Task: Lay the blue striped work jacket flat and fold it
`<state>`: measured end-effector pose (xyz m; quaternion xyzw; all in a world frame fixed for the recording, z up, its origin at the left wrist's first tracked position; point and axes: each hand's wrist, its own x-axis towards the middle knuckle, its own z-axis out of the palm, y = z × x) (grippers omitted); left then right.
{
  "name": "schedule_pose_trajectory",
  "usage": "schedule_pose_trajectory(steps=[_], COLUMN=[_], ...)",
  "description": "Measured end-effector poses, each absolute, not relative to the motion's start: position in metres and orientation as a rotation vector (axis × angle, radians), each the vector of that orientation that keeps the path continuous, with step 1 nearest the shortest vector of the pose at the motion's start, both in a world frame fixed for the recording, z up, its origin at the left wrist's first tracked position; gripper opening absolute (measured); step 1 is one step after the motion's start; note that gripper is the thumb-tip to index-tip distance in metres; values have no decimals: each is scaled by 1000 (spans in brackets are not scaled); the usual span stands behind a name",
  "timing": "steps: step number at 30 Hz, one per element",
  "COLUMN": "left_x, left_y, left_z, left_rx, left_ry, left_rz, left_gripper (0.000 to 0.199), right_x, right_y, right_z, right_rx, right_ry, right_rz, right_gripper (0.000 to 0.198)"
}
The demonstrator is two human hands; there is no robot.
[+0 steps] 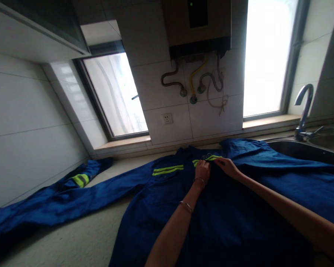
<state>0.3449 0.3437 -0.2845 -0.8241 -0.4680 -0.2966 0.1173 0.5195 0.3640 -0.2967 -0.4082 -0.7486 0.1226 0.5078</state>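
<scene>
A dark blue work jacket (pixel 156 207) lies spread out on the counter, with yellow-green reflective strips across its chest. My left hand (pixel 203 170), with two bangles on its wrist and forearm, is closed on the cloth just below the chest strip on the right side. Close beside it, my right hand (pixel 227 167) pinches the cloth at the outer end of the same strip. The exact fold between the fingers is too dark and small to make out. One long blue sleeve (pixel 108 191) stretches to the left.
More blue cloth with a yellow-green band (pixel 80 180) lies by the left wall. A sink (pixel 286 147) with a chrome faucet (pixel 303 111) is at the right, blue cloth reaching its edge. A water heater (pixel 197 29) with pipes hangs between two windows, above a socket (pixel 167 118).
</scene>
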Motion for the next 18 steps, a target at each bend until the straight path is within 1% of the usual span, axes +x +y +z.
schedule_pose_trajectory(steps=[7,11,15,18], left_x=[345,346,347,347], left_y=[346,348,345,341], left_z=[-285,-286,-285,-283], left_rx=[-2421,-2413,-2407,-2439], left_ry=[-1448,-1494,-1468,-1413], left_rz=[-846,-912,-919,-846], left_gripper=[24,19,32,25], right_x=[520,517,512,512], right_y=[359,352,345,341], right_z=[-293,-289,-286,-286], right_rx=[-967,-925,-924,-938], right_ry=[-1861,-1963,-2015,-2024], right_rz=[291,179,49,3], right_gripper=[23,28,26,25])
